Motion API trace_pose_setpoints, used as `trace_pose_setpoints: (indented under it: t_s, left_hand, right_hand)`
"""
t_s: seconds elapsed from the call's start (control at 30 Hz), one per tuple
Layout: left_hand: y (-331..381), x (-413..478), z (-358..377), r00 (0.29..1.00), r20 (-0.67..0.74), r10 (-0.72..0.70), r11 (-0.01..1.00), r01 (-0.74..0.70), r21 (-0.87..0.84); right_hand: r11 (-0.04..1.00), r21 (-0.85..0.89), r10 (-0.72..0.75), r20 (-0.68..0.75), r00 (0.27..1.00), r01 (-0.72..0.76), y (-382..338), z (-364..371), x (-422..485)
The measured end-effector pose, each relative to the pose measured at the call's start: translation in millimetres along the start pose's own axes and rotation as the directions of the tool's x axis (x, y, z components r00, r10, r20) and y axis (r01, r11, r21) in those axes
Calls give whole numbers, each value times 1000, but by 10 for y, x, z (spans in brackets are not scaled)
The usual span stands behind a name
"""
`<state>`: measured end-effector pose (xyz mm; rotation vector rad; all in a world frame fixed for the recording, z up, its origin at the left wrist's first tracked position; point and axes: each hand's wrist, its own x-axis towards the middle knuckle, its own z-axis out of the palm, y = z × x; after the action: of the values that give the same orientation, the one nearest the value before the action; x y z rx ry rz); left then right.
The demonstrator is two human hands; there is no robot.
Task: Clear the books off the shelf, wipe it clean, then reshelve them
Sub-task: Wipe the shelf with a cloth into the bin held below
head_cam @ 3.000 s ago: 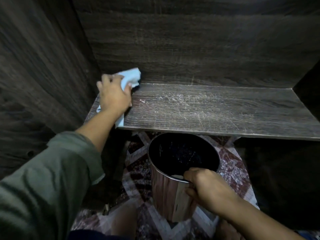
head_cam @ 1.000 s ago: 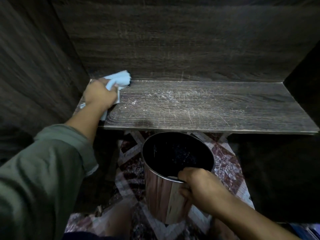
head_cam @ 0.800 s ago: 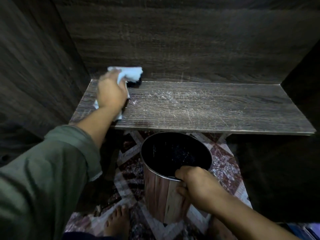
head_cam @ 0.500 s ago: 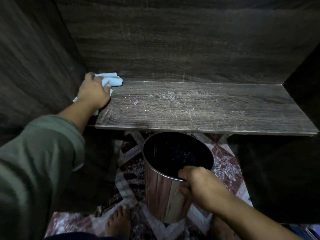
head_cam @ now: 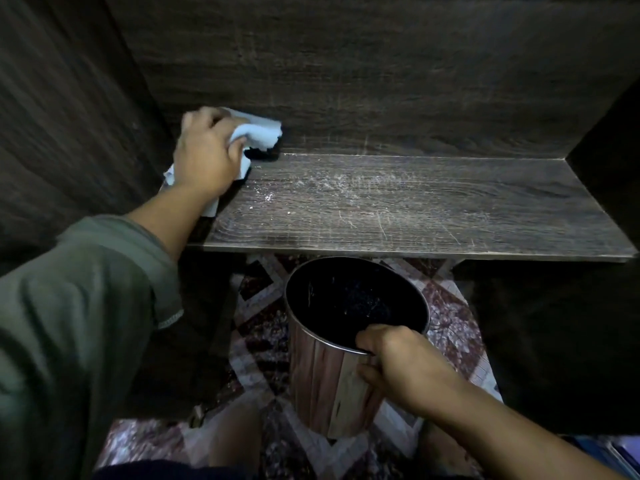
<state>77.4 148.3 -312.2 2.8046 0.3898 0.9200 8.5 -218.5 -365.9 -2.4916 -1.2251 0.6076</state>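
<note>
The dark wooden shelf (head_cam: 415,209) holds no books, and pale dust and scratches show across its middle. My left hand (head_cam: 206,155) grips a light blue cloth (head_cam: 258,131) at the shelf's back left corner, against the back panel. Below the shelf's front edge, my right hand (head_cam: 398,362) grips the near rim of a round wood-patterned bin (head_cam: 325,379) with a dark inside. No books are clearly in view.
Dark wooden side walls (head_cam: 69,116) and a back panel (head_cam: 381,71) close in the shelf. A patterned red and white floor (head_cam: 263,320) lies under the bin. Something blue (head_cam: 616,452) shows at the bottom right corner.
My left hand moved the cloth from the far left edge a little right and up against the back panel. The right hand stayed on the bin rim.
</note>
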Motion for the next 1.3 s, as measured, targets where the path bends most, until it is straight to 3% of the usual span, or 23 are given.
trace_pose_setpoints:
  t_s: [0.1,0.17,0.27,0.37,0.43,0.57,0.6,0.7,0.77,0.87,1.03,1.2,1.3]
  left_hand:
    - [35,5,102,957,289,-30,982,-26,186]
    - [96,-26,151,925,374,-69,974,-18,225]
    - [89,5,102,895,442,-61,991,3,131]
    - [82,-55,-3,871,489,49,998,-23,-60]
    - [126,-165,-85,881,459,118,988,-56,-145]
    - [10,-192,-264,981,150,121,991,-109,-81]
    - [-75,-188,-291,987,142,78,997,-75,-27]
    - [-270,-336,-224,936,348,-47,994,8,112]
    - [-283,-495,-132,910,404,-89,991,41,125]
    - [-120,-575,-68,933,325,-153,988,146,47]
    - [230,-639,13,955,287,-69,995,87,-50]
    - [691,-642,13,972,236,-26,930,109,-350]
    - [689,-447,-38,992,119,-46,939,84,-334]
  right_hand:
    - [1000,1,1,-1,1000,-1,25,21,10]
    - [1000,-2,-9,-4,1000,9,27,32,20]
    - [1000,-8,-12,-3,1000,12,18,27,19]
    - [1000,-14,-14,-12,1000,14,-2,11,8]
    - [1000,-12,-20,-16,1000,19,-3,6,5]
    - [1000,3,-17,-14,1000,17,-2,-4,2]
    - [1000,0,-17,-18,1000,17,-8,-9,-7]
    - [1000,-10,-11,-19,1000,11,-39,-35,-39]
    - [1000,-27,-15,-15,1000,15,-60,-51,-45]
    - [998,-51,-28,-14,1000,27,-79,-66,-34]
    - [996,-73,-53,-23,998,51,-97,-89,-35]
    - [993,-102,-57,-17,998,55,-112,-107,-46]
    - [994,-102,-50,-24,998,47,-101,-115,-60]
